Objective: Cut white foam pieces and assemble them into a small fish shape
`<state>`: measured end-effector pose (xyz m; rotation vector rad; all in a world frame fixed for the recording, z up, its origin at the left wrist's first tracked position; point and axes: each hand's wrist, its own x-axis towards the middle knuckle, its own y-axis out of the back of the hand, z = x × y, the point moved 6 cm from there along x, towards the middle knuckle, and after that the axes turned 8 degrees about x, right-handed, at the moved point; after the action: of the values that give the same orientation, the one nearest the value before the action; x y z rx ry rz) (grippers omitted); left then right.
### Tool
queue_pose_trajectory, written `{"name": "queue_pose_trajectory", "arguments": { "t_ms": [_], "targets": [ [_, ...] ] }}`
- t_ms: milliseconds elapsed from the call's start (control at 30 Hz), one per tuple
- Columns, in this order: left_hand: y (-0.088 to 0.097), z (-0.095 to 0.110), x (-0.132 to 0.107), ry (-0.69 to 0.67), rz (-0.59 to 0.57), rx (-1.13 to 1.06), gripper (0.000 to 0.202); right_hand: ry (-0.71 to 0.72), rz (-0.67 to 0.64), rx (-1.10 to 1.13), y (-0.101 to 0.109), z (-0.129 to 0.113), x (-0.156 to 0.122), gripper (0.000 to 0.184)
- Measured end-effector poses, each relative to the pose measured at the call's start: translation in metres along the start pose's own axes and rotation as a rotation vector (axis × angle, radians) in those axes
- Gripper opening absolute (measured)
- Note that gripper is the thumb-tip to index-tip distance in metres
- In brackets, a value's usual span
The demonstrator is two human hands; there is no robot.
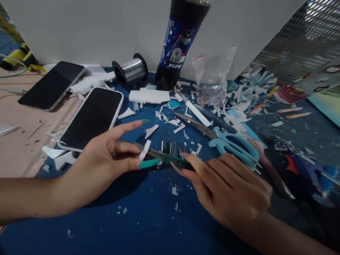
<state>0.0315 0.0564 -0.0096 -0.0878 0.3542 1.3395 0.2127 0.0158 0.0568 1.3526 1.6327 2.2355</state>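
Observation:
My left hand reaches in from the left, its thumb and a finger closed on a small white strip while the index finger stays raised. My right hand is closed around the green handle of a thin-bladed knife. The blade points left and lies against the white strip between the fingers. Several small dark pieces lie just beyond the knife. Light-blue-handled scissors rest partly open beyond my right hand.
White scraps litter the blue surface. Two phones lie on the left. At the back stand a wire spool, a Pepsi bottle and a clear plastic bag. A blue glue-gun-like tool lies right.

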Motion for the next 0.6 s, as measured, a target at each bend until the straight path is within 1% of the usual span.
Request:
{"name": "queue_pose_trajectory", "arguments": {
  "t_ms": [100, 167, 233, 400, 467, 533, 600],
  "targets": [
    [0.003, 0.000, -0.001, -0.018, 0.026, 0.096, 0.080, -0.003, -0.007, 0.000, -0.001, 0.000, -0.001, 0.015],
    [0.004, -0.002, -0.001, -0.023, 0.015, 0.166, 0.080, -0.012, -0.009, 0.002, -0.001, -0.001, 0.000, 0.015],
    [0.002, -0.004, -0.001, -0.025, -0.007, 0.176, 0.079, -0.021, 0.000, 0.004, -0.001, -0.002, 0.001, 0.015],
    [-0.011, -0.009, -0.002, 0.006, -0.139, 0.005, 0.088, 0.003, -0.010, -0.045, -0.004, -0.005, 0.001, 0.014],
    [-0.015, -0.009, -0.003, 0.012, -0.168, -0.058, 0.093, -0.002, -0.009, -0.057, -0.006, -0.002, 0.000, 0.014],
    [-0.015, -0.007, -0.004, -0.006, -0.176, -0.105, 0.089, -0.040, 0.015, -0.050, -0.008, 0.003, -0.001, 0.013],
    [-0.014, -0.005, -0.003, -0.027, -0.177, -0.145, 0.076, -0.092, 0.043, -0.017, -0.009, 0.009, -0.004, 0.016]
  ]
}}
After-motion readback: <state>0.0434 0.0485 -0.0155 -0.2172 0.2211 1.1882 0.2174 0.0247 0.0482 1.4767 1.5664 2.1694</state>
